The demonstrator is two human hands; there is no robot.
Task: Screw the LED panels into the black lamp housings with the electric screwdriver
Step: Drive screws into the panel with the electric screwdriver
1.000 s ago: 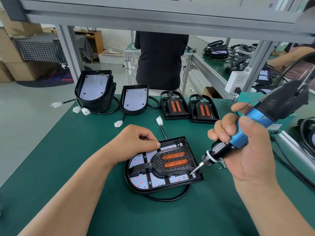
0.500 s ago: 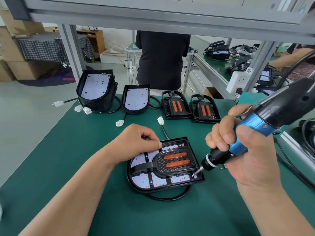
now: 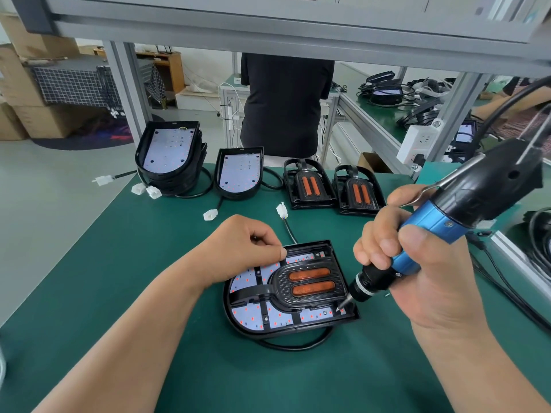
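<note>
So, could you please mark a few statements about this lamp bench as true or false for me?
1. The right hand grips the electric screwdriver. True.
2. The screwdriver's bit meets the lamp housing at its far left corner. False: it is at the near right corner.
3. The left hand rests on the housing's far left edge. True.
4. Three orange-lens covers lie behind the housing. False: two orange-lens covers lie there, side by side.
</note>
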